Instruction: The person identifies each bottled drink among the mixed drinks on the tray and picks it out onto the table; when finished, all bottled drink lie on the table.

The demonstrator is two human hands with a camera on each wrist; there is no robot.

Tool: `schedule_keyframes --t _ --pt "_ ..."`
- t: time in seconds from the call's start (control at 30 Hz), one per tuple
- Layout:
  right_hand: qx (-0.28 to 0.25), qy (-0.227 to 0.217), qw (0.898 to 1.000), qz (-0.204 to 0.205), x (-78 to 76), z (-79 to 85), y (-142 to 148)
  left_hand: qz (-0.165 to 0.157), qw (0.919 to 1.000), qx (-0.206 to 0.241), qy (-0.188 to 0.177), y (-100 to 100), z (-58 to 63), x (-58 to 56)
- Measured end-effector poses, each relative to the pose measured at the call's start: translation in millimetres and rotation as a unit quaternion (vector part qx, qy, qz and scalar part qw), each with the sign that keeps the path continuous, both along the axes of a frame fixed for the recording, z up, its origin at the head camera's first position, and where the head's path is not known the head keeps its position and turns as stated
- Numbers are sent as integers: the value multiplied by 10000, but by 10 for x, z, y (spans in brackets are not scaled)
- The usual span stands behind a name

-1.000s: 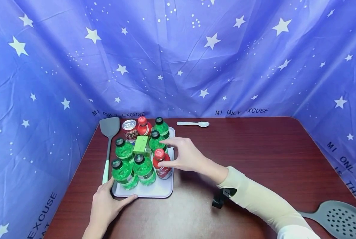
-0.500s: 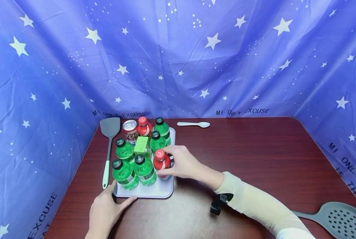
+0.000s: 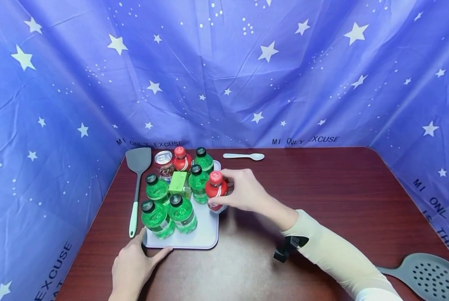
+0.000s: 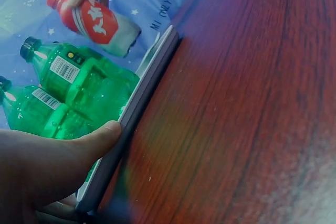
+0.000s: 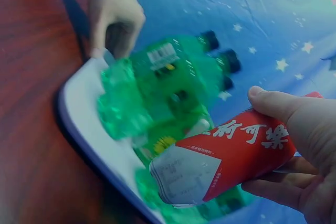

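Note:
My right hand [image 3: 247,191] grips a red cola bottle [image 3: 216,189] by its upper part, thumb in front and fingers behind. In the right wrist view the bottle [image 5: 231,156] tilts, its white base lifted clear of the tray. At the front left corner of the white tray [image 3: 203,239], my left hand [image 3: 131,264] pinches the rim, with the thumb [image 4: 105,136] over the edge and the other fingers partly hidden. Several green soda bottles [image 3: 183,215] stand on the tray. A green box [image 3: 178,182], a second red bottle [image 3: 181,160] and a soda can [image 3: 165,165] stand among them.
A grey turner [image 3: 138,161] with a pale green handle lies left of the tray. Behind it to the right lies a white spoon [image 3: 245,156]. A grey slotted skimmer [image 3: 433,276] lies at the front right. A blue star curtain [image 3: 224,75] surrounds the table.
My right hand has closed round the front red bottle and lifted it up and to the right from its place on the tray. The left hand stays at the tray corner.

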State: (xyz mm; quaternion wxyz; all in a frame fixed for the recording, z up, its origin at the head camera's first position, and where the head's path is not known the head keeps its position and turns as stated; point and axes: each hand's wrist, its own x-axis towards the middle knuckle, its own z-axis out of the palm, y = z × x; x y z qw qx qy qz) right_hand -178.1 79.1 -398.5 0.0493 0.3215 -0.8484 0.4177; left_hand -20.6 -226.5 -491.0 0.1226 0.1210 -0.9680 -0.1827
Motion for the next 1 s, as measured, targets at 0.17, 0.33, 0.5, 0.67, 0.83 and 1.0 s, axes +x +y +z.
schedule_keyframes --t 0.17,0.33,0.5,0.67,0.83,1.0 --pt "26 122 9989 -451 -127 112 191 13 10000 -46 28 -6 3 4" --pt "39 263 9961 -843 -279 187 400 -13 9999 -78 105 -5 10 -2" --pt "162 413 9899 -1349 -424 194 611 -24 9999 -66 122 2 12 1" --pt "167 446 9853 -1640 -541 142 814 -43 9999 -84 66 -3 8 8" --pt "155 487 9808 -1882 -650 64 997 -58 9999 -93 117 -7 4 5" --pt "200 522 9760 -2105 -743 -3 1151 -69 9997 -92 228 -4 -3 -3"
